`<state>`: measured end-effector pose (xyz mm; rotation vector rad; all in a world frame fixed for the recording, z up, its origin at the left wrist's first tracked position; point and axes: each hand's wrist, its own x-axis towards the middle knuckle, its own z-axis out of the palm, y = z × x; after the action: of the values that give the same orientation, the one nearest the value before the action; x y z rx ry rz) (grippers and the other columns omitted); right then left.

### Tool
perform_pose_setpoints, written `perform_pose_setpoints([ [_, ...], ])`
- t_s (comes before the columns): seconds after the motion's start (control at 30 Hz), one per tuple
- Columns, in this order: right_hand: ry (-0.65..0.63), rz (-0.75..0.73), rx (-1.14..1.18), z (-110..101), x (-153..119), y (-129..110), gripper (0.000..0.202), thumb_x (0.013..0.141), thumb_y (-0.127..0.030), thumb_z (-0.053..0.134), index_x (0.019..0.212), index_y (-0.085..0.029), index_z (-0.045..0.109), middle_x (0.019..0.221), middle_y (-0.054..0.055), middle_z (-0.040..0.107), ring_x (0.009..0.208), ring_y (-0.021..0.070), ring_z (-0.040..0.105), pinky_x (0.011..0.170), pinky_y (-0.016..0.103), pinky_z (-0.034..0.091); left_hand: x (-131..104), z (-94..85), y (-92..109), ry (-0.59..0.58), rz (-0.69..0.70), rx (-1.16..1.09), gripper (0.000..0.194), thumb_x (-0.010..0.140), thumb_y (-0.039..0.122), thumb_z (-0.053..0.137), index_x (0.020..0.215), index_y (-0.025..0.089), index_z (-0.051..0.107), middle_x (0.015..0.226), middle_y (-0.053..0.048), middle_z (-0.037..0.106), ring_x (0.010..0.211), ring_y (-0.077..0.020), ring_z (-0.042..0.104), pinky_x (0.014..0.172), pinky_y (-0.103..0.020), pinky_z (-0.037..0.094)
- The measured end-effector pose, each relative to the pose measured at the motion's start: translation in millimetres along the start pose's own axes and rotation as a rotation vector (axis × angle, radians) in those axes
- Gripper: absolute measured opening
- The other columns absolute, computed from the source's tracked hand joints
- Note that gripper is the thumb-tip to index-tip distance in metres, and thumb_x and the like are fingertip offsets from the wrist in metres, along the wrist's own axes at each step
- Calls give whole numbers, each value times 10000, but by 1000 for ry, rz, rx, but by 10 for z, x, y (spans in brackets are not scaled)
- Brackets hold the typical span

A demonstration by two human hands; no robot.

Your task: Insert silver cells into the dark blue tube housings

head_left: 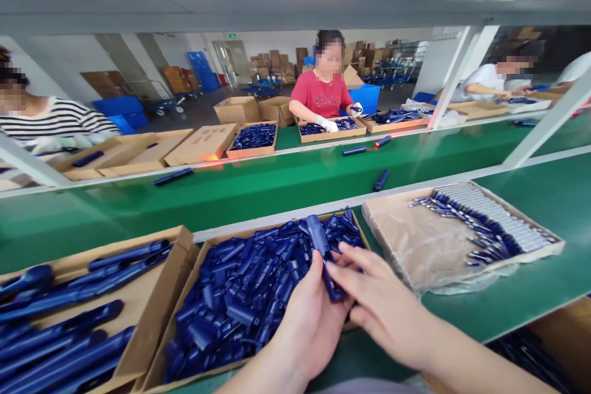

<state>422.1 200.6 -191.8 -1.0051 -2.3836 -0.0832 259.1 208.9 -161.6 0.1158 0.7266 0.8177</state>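
Observation:
Above the near edge of a cardboard tray (191, 274) full of small blue plastic parts (240, 301), my left hand (309, 320) is closed round a blue tube-shaped part (317, 235), held tilted with its wide end pointing away. My right hand (388, 301) reaches in from the right, its thumb and fingers closed against the same part near its lower end. Whether a second small piece is between those fingers is hidden. On the right lies a tray of metal-tipped rods (489, 221), partly covered by clear plastic.
Long blue parts (92, 277) fill a carton at the left. Beyond a white rail, a green conveyor (258, 188) carries several blue pieces. People work opposite, one in a red shirt (321, 95). Slanted white posts (554, 114) and an overhead shelf frame the view.

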Motion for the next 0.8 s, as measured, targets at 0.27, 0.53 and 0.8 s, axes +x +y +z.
perform_pose_setpoints([
  [0.27, -275, 1003, -499, -367, -613, 2098, 217, 943, -74, 471, 991, -12, 673, 1030, 208, 573, 985, 301, 566, 892, 441, 477, 45, -79, -29, 115, 79, 174, 445, 864, 499, 541, 1141, 156, 487, 1166, -120, 618, 904, -169, 653, 741, -238, 472],
  [0.53, -350, 943, -436, -310, -605, 2032, 165, 943, -63, 498, 969, -36, 659, 1014, 176, 581, 1013, 296, 556, 905, 386, 443, 62, -115, -23, 23, 14, 70, 471, 854, 479, 577, 1185, 154, 493, 1305, -121, 549, 1136, -176, 600, 934, -285, 491],
  [0.8, -30, 463, 419, -43, -192, 142, 168, 1019, -299, 445, 1092, -213, 571, 833, -19, 591, 679, 133, 592, 597, 218, 496, 210, -104, -123, -46, 50, 41, 463, 878, 429, 556, 1255, 177, 465, 1353, -120, 507, 1222, -228, 541, 1017, -392, 454],
])
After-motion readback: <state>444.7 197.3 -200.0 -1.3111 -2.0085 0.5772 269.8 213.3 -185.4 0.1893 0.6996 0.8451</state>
